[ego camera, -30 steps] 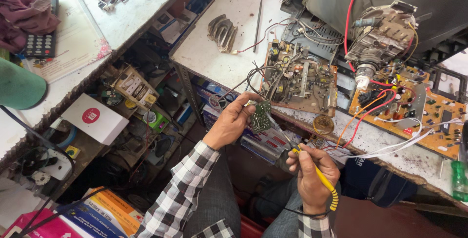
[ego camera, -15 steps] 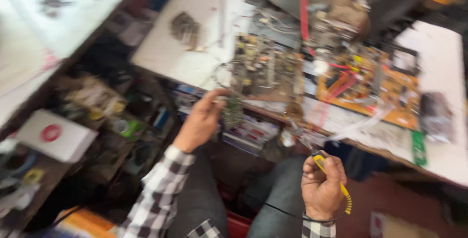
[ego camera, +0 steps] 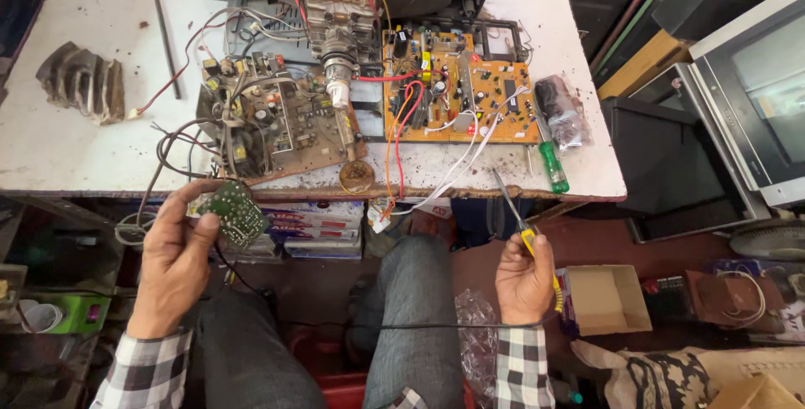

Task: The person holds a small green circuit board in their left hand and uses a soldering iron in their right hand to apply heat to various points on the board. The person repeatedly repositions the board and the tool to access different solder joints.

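— What do we see on the white worktop point(ego camera: 84, 149)?
— Two opened circuit boards; an orange one point(ego camera: 470, 99) near its right edge, old televisions beyond.
— And below its front edge?
— Our left hand point(ego camera: 172, 262) pinches a small green board point(ego camera: 235, 212), tilted. Our right hand point(ego camera: 524, 279) grips a yellow-handled soldering iron point(ego camera: 524, 229), tip pointing up-left; its handle is partly hidden.

White counter point(ego camera: 75, 145) is pretty grimy; an orange circuit board point(ego camera: 470, 99) sits around 1 o'clock from centre, with a brown, dustier board point(ego camera: 281, 124) just beside it at 11; a grey finned heat sink point(ego camera: 82, 82) is way out at 10 o'clock, well apart from the boards; a green-handled screwdriver point(ego camera: 551, 162) lies near the counter's right edge at 2; an open cardboard box point(ego camera: 605, 298) is on the floor at 4; an old grey monitor point(ego camera: 759, 82) at 3.
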